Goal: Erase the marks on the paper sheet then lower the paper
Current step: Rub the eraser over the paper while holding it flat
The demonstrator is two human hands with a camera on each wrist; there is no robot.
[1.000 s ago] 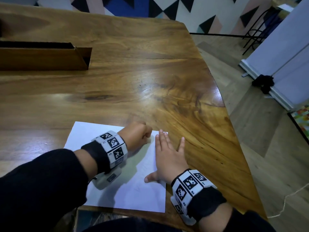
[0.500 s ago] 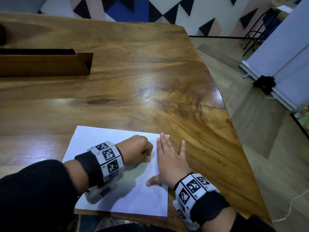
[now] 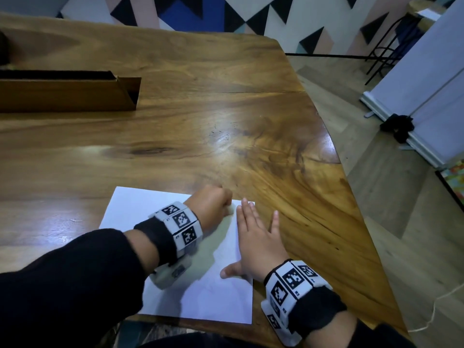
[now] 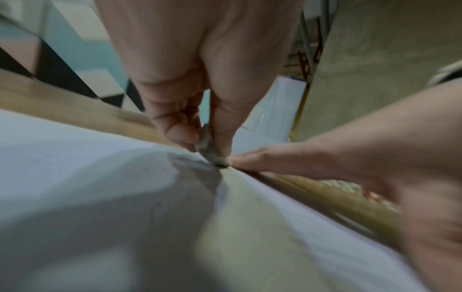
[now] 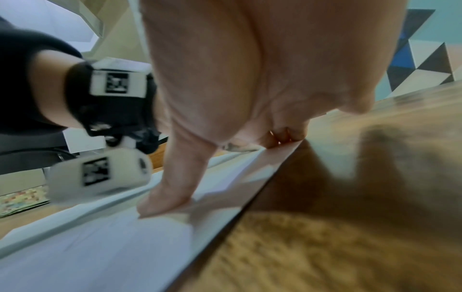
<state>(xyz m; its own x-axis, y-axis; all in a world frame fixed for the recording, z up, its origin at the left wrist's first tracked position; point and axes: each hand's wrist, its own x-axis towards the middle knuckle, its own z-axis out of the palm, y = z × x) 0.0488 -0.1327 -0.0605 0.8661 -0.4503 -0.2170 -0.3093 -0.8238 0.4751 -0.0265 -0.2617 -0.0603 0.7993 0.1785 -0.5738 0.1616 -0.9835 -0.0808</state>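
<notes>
A white paper sheet (image 3: 140,212) lies flat at the near edge of the wooden table (image 3: 226,126). My left hand (image 3: 213,204) is curled into a fist near the sheet's far right corner and pinches a small pale eraser (image 3: 229,210). In the left wrist view the eraser (image 4: 212,156) is squeezed between thumb and fingers, its tip on the paper sheet (image 4: 87,177). My right hand (image 3: 256,237) lies flat with straight fingers along the sheet's right edge, pressing it down; its thumb (image 5: 172,189) rests on the paper sheet (image 5: 100,247). Faint marks show on the sheet near its front.
A long wooden trough (image 3: 67,94) stands at the table's back left. The table edge (image 3: 351,222) curves off on the right, with floor, a white banner stand (image 3: 414,96) and a dark chair frame (image 3: 384,54) beyond. A white cord (image 3: 431,310) lies on the floor.
My left hand with the eraser has shifted back and forth over the sheet's far right part, rubbing. The right hand has stayed flat in the same place.
</notes>
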